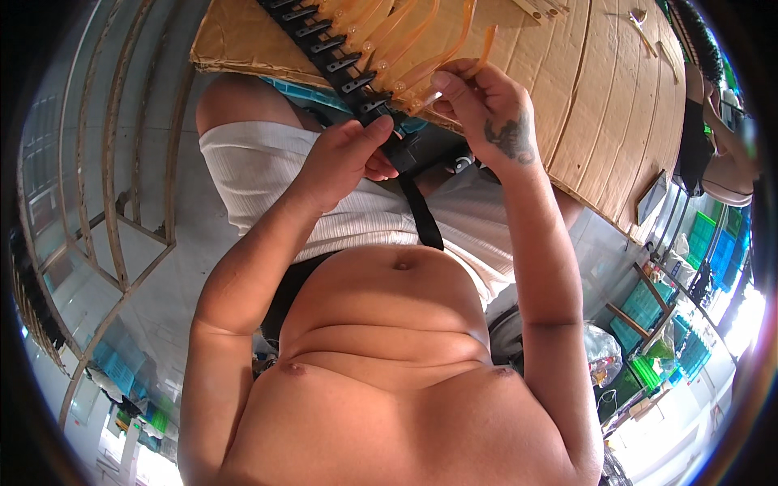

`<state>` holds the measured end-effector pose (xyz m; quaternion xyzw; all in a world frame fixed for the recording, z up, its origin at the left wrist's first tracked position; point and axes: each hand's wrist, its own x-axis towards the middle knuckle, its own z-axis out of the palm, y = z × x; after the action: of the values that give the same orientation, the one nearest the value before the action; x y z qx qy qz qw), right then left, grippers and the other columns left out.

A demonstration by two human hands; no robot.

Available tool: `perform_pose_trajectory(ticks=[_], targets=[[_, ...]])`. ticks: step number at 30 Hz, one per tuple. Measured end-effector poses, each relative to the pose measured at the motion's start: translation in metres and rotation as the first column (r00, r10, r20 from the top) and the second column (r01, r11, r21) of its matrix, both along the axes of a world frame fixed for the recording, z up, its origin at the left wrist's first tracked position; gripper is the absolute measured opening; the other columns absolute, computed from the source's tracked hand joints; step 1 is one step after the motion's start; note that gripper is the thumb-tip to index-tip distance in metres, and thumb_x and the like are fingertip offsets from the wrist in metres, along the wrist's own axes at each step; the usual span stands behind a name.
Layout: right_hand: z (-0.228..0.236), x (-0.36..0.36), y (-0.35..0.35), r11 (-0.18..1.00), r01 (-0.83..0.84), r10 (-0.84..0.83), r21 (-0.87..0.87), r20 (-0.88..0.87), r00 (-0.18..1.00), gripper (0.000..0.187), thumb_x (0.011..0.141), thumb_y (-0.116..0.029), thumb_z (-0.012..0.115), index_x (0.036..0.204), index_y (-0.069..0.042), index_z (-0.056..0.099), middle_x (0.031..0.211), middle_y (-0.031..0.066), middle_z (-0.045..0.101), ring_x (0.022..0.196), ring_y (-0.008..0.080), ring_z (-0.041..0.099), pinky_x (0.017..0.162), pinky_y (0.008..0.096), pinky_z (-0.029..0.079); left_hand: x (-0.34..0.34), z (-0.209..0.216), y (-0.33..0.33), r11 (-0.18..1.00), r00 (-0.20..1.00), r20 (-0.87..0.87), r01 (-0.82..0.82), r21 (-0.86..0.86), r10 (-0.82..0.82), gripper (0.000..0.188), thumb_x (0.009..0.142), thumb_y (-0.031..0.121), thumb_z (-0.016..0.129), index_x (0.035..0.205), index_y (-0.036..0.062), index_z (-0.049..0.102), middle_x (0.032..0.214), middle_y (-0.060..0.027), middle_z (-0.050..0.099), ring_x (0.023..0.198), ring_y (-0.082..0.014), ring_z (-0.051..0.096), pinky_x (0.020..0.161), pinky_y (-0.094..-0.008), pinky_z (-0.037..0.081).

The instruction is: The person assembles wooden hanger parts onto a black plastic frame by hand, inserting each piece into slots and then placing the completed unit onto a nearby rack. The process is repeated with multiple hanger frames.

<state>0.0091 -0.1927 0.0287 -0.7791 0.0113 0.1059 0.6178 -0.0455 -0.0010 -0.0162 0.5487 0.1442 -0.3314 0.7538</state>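
A long black bar with a row of clips [344,62] slants from the top of the view down toward my lap. Several translucent amber strips [397,32] fan out from its clips over the cardboard. My left hand [348,158] is closed round the bar's near end, its thumb pressed by the nearest clip. Just right of the bar, my right hand [489,105] pinches an amber strip [490,44] between thumb and fingers, the strip's free end sticking up past the knuckles. The strip's lower end lies close to the nearest clips, and I cannot tell whether it is clipped.
A cardboard-topped table [559,105] spreads ahead and to the right. Loose thin strips [644,34] lie on its far right. A metal frame [121,202] stands at left. Another person's arm [725,146] shows at far right, above blue and green crates [713,235].
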Motion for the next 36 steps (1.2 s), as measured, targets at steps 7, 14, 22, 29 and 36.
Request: perform_pose_trajectory(ticks=[7,14,22,29,36], targets=[[0.001,-0.002,0.001,1.0,-0.002,0.003,0.03,-0.028,1.0,0.019,0.088,-0.013,0.064,0.096,0.004,0.063,0.079,0.0098,0.068,0.077,0.0127,0.067,0.07,0.0261,0.055,0.0,0.001,-0.001,1.0,1.0,-0.01,-0.022,0.006,0.022,0.049,0.093,0.049,0.05,0.087,0.002,0.064,0.071,-0.0068,0.066,0.062,-0.012,0.064,0.059,-0.0224,0.052],[0.002,0.0,-0.011,0.985,-0.086,0.109,0.15,-0.154,0.982,0.024,0.089,-0.012,0.065,0.106,0.005,0.062,0.085,0.005,0.066,0.08,0.0115,0.063,0.073,0.0234,0.052,0.001,-0.005,-0.001,0.997,0.997,-0.045,-0.063,0.039,0.065,0.044,0.094,0.044,0.052,0.095,0.0014,0.061,0.073,-0.0068,0.065,0.061,-0.0126,0.063,0.059,-0.0245,0.052],[-0.028,0.108,-0.085,0.699,0.37,0.137,-0.612,0.623,0.77,0.02,0.08,-0.023,0.068,0.098,-0.013,0.068,0.087,0.0087,0.065,0.082,0.0263,0.064,0.073,0.0379,0.051,0.013,0.003,0.004,0.989,0.991,-0.002,-0.135,0.068,0.135,0.055,0.092,0.058,0.045,0.097,0.0056,0.061,0.081,-0.0048,0.066,0.072,-0.0121,0.062,0.067,-0.0252,0.05],[-0.026,0.143,-0.097,0.653,0.269,0.24,-0.708,0.531,0.813,0.019,0.08,-0.026,0.07,0.095,-0.014,0.068,0.091,0.0081,0.064,0.081,0.0271,0.064,0.072,0.0349,0.051,0.003,-0.001,0.012,0.993,0.994,-0.011,-0.105,0.059,0.106,0.059,0.091,0.063,0.04,0.092,0.0075,0.06,0.081,-0.0035,0.064,0.075,-0.0135,0.063,0.068,-0.026,0.05],[0.004,0.123,-0.084,0.479,0.308,0.24,-0.822,0.461,0.854,0.023,0.083,-0.019,0.069,0.105,-0.016,0.064,0.086,0.0056,0.066,0.069,0.0187,0.064,0.062,0.0297,0.05,0.0,-0.001,0.008,0.995,0.996,-0.01,-0.092,0.043,0.093,0.057,0.09,0.061,0.046,0.093,0.0059,0.059,0.081,-0.0052,0.064,0.075,-0.0139,0.064,0.067,-0.0264,0.052]])
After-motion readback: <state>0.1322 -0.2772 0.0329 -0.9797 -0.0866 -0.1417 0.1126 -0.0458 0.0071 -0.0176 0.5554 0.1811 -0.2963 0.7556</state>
